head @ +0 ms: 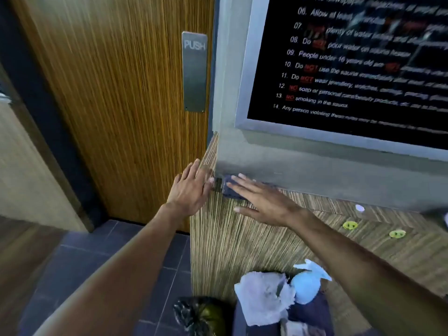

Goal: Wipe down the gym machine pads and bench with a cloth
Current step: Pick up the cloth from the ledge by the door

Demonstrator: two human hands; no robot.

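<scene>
A small dark blue cloth (229,189) lies at the far left corner of a wood-grain counter (254,241), just under a grey wall ledge. My right hand (261,202) rests flat on it with fingers spread, pressing it to the counter. Beside it, my left hand (191,187) lies flat against the counter's left corner edge, fingers straight, holding nothing. No gym machine pad or bench is in view.
A wooden door (116,98) with a metal PUSH plate (194,71) stands left. A framed black rules sign (351,69) hangs above the counter. Near me lie a white rag (261,297), a light blue spray bottle (306,284) and a black bag (201,314). Two green tokens (350,225) sit on the counter.
</scene>
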